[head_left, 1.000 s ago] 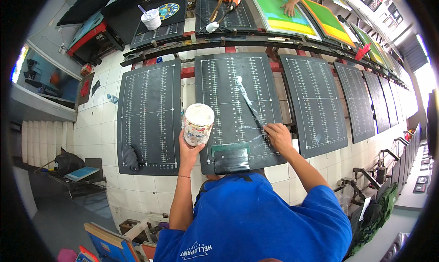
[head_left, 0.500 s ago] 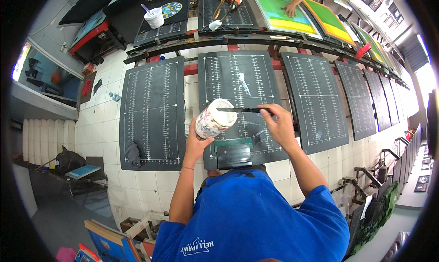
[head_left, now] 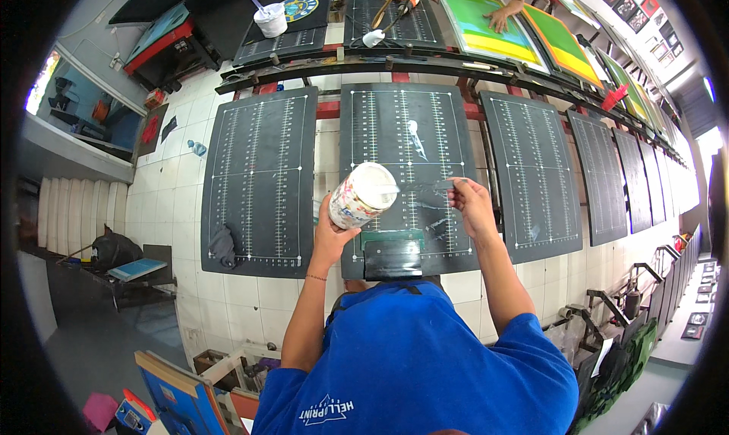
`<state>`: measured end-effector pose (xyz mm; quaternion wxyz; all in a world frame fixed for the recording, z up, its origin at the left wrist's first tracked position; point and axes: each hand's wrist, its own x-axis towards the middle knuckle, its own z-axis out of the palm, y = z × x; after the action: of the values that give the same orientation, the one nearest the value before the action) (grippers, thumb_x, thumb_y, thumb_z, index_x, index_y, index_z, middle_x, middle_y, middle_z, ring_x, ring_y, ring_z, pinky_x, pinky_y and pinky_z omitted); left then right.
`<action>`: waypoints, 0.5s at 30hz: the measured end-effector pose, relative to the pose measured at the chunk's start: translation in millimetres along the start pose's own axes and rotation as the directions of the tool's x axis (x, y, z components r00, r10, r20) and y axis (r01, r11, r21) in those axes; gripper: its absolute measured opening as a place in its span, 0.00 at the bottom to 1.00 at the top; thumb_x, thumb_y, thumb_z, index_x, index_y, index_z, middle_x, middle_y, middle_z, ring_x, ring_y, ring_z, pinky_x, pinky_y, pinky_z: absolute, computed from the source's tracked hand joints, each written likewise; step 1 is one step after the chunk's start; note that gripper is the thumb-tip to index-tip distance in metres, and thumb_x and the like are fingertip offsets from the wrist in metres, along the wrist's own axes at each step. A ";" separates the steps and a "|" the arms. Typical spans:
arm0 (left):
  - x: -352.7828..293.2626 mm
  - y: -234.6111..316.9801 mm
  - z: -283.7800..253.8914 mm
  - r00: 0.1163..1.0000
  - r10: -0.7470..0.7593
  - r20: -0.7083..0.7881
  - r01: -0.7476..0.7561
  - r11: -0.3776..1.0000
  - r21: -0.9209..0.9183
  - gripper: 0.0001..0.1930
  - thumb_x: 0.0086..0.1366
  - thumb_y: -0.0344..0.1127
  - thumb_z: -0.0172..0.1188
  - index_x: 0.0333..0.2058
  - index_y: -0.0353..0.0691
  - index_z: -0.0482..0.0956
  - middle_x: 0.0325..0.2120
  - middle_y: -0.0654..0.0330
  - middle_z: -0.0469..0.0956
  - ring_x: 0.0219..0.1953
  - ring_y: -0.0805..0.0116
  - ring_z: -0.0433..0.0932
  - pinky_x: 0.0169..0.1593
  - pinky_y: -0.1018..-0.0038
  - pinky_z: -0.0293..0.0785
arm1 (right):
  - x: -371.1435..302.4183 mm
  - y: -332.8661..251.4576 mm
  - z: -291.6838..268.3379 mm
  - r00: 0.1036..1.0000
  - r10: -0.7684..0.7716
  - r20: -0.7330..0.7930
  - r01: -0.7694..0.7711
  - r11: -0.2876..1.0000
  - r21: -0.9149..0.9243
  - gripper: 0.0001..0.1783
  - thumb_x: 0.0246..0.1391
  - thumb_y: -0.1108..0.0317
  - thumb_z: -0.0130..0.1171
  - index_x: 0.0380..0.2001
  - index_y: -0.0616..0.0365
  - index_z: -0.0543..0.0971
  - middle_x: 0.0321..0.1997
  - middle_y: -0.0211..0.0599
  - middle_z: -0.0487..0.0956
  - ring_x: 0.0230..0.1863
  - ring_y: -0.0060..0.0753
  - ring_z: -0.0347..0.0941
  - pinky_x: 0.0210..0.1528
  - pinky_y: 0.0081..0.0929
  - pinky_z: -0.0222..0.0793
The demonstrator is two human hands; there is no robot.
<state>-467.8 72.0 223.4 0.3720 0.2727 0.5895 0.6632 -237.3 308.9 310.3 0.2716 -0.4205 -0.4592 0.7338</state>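
Note:
My left hand (head_left: 331, 230) is wrapped round the side of a patterned white tub (head_left: 355, 207), tilted toward the right. White paste (head_left: 373, 183) shows in its mouth. With bent fingers my right hand (head_left: 474, 205) pinches the end of a thin, flat stirring stick (head_left: 427, 185), which looks blurred and shiny against the board. Its far end reaches the tub's mouth, where it appears whitish. Both hands are above a black printing board (head_left: 380, 120) marked with white rulers. A white smear (head_left: 415, 140) lies on that board. Near its front edge sits a black, green-edged flat tool (head_left: 392, 259).
More ruled black boards (head_left: 262, 139) (head_left: 529, 161) stand on both sides. A grey rag (head_left: 222, 246) lies on the left one. Along the far rail are a white tub with a stick (head_left: 270, 20), an orange heat gun (head_left: 411, 0) and green-yellow screens (head_left: 486, 32), with another person's hand (head_left: 499, 18) on one.
The stick has turned from dark to shiny-looking and blurred, and my right hand has moved slightly right and rolled over. The tub is still in my left hand. The view has shifted slightly.

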 end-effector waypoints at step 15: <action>-26.5 -24.6 -27.2 0.986 -0.059 -0.157 0.050 0.997 -0.056 0.53 0.55 0.15 0.69 0.74 0.37 0.44 0.67 0.48 0.63 0.66 0.57 0.69 0.67 0.64 0.72 | 60.7 75.8 11.0 0.517 -0.598 0.613 0.700 -0.118 -0.705 0.15 0.61 0.67 0.60 0.51 0.55 0.83 0.46 0.31 0.83 0.45 0.35 0.77 0.48 0.35 0.72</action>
<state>-470.1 35.4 196.9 0.3489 0.1931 0.6070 0.6874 -278.0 318.9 222.1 0.2807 -0.1742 -0.9371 0.1129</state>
